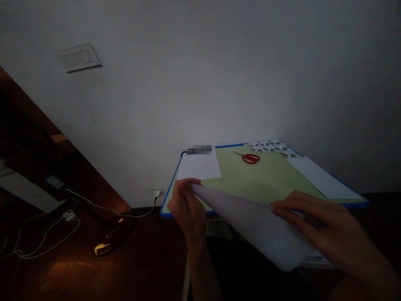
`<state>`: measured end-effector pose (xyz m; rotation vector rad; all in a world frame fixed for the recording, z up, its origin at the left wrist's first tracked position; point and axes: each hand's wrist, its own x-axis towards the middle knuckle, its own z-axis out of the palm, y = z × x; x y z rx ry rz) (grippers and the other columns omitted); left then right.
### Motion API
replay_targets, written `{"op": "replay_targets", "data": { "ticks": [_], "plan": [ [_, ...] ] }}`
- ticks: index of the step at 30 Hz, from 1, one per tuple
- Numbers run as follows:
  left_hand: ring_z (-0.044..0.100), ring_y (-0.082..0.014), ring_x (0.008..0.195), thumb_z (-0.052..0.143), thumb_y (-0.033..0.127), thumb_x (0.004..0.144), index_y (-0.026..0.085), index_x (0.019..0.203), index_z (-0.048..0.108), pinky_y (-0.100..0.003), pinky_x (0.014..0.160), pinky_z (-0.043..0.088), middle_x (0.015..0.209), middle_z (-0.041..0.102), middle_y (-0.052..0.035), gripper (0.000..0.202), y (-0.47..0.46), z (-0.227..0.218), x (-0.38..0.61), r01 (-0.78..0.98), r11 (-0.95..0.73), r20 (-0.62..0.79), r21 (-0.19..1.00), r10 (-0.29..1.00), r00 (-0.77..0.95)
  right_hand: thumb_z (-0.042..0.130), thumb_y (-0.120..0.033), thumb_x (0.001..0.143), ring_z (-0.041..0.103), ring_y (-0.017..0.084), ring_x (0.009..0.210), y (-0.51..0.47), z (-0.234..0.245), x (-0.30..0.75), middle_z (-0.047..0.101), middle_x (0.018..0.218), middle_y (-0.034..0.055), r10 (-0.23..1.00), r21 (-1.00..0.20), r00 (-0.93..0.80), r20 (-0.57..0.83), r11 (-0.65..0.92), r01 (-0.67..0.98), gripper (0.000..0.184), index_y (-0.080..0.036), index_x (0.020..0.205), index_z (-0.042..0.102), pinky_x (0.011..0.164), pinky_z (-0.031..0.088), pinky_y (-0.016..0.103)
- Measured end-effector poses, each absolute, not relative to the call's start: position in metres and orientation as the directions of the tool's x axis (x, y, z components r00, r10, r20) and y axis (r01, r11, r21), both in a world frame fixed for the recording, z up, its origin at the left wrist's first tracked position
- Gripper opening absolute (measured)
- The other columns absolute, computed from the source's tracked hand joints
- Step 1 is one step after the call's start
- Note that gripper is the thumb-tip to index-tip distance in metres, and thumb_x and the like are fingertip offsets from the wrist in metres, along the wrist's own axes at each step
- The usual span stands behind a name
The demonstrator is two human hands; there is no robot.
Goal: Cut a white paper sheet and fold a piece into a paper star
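Note:
A white sheet of paper (250, 217) hangs between my two hands above the near edge of the table, tilted down to the right and curved. My left hand (189, 207) pinches its far left corner with the fingers closed. On the other side, my right hand (316, 215) grips the upper edge between thumb and fingers. Beyond the sheet, red-handled scissors (250, 158) lie on the table with their blades pointing left.
The light green table (266, 179) has a blue rim and stands against a wall. White paper (200, 165) lies at its left, more paper (322, 177) at its right. Several folded paper pieces (269, 145) sit at the back right. A cable (109, 211) runs to a wall socket.

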<state>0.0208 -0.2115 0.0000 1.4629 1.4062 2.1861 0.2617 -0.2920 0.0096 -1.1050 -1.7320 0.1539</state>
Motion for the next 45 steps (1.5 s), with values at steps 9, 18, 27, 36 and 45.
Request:
{"op": "replay_targets", "data": {
  "ticks": [9, 18, 27, 36, 45],
  "plan": [
    [0.052, -0.0147, 0.057, 0.053, 0.051, 0.107, 0.022, 0.071, 0.070, -0.027, 0.056, 0.036, 0.060, 0.059, 0.0014, 0.049, -0.211, 0.000, 0.023, 0.305, -0.573, 0.637, 0.761, 0.571, -0.517, 0.071, -0.051, 0.097, 0.075, 0.017, 0.067, -0.291, 0.006, 0.267, 0.078, 0.078, 0.0007, 0.744, -0.589, -0.029, 0.668, 0.552, 0.591, 0.026, -0.031, 0.086, 0.083, 0.059, 0.061, 0.023],
    [0.059, -0.0145, 0.059, 0.060, 0.043, 0.104, 0.022, 0.072, 0.073, -0.025, 0.057, 0.041, 0.064, 0.068, 0.0007, 0.040, -0.211, 0.003, 0.023, 0.267, -0.598, 0.633, 0.755, 0.562, -0.533, 0.071, -0.052, 0.097, 0.075, 0.016, 0.067, -0.294, 0.011, 0.268, 0.077, 0.077, 0.0007, 0.773, -0.614, -0.054, 0.632, 0.542, 0.573, 0.027, -0.031, 0.085, 0.083, 0.059, 0.060, 0.021],
    [0.054, -0.0116, 0.055, 0.060, 0.032, 0.104, 0.021, 0.074, 0.072, -0.024, 0.053, 0.037, 0.063, 0.064, 0.0036, 0.034, -0.206, -0.004, 0.027, 0.451, -0.566, 0.715, 0.690, 0.435, -0.547, 0.072, -0.055, 0.095, 0.075, 0.015, 0.067, -0.292, 0.009, 0.270, 0.078, 0.076, -0.0006, 0.781, -0.613, -0.039, 0.623, 0.519, 0.596, 0.029, -0.031, 0.082, 0.082, 0.061, 0.060, 0.021],
    [0.050, -0.0111, 0.055, 0.059, 0.037, 0.105, 0.020, 0.072, 0.071, -0.023, 0.052, 0.034, 0.060, 0.059, 0.0037, 0.038, -0.206, 0.001, 0.028, 0.419, -0.565, 0.697, 0.711, 0.483, -0.530, 0.072, -0.052, 0.095, 0.074, 0.015, 0.066, -0.293, 0.010, 0.270, 0.077, 0.075, -0.0009, 0.793, -0.620, -0.050, 0.607, 0.512, 0.595, 0.028, -0.030, 0.080, 0.080, 0.061, 0.060, 0.021],
    [0.045, -0.0120, 0.058, 0.070, 0.058, 0.095, 0.025, 0.115, 0.080, -0.022, 0.053, 0.034, 0.067, 0.055, 0.0020, 0.040, -0.199, -0.007, 0.014, -0.158, -0.592, 0.522, 0.790, 0.785, -0.332, 0.073, -0.049, 0.094, 0.076, 0.016, 0.069, -0.296, 0.003, 0.274, 0.080, 0.080, -0.0015, 0.738, -0.580, 0.016, 0.675, 0.517, 0.630, 0.022, -0.032, 0.083, 0.080, 0.062, 0.061, 0.022]
  ]
}}
